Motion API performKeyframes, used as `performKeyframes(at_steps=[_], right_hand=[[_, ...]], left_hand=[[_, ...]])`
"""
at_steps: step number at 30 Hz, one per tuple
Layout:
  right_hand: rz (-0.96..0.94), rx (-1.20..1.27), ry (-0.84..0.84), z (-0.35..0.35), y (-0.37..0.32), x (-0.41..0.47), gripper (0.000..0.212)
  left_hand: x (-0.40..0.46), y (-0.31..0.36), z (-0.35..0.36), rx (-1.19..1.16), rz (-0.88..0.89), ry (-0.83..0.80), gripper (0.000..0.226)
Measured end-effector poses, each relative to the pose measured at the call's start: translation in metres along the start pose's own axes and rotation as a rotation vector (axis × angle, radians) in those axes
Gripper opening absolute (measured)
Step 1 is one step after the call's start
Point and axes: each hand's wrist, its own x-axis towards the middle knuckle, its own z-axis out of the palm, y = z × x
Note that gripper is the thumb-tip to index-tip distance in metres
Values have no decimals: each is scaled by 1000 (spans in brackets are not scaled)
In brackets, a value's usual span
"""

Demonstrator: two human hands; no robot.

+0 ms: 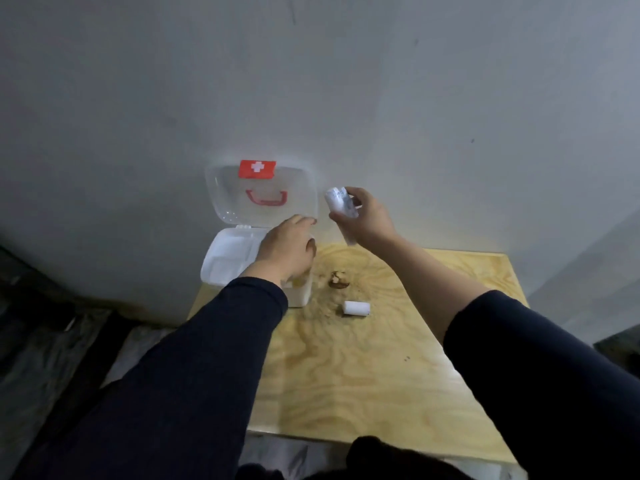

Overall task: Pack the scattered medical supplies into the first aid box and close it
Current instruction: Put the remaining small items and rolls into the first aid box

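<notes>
While my left hand lay flat, fingers loosely apart, over the open box, my right hand clamped a white packet just right of it, long axis steeply tilted.

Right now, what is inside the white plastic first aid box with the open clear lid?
The white plastic first aid box shows a white divided tray, with nothing visible in its uncovered sections. The left hand covers its right part, so anything there is hidden.
</notes>
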Motion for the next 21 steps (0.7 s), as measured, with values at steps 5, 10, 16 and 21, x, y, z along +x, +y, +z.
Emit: performKeyframes(at_steps=[5, 10, 16, 21], right_hand=[[-35, 170, -63, 63, -50, -10, 63], [-50, 175, -135, 119, -58, -28, 62], [33, 11, -183, 157, -34, -49, 52], [84, -186, -219, 166, -29, -50, 51]], left_hand=[[-26, -69, -7, 43, -158, -111, 60], [-43, -122, 0, 132, -223, -286, 81], [-46, -138, 9, 141, -196, -326, 91], [-49, -138, 10, 175, -138, -324, 90]])
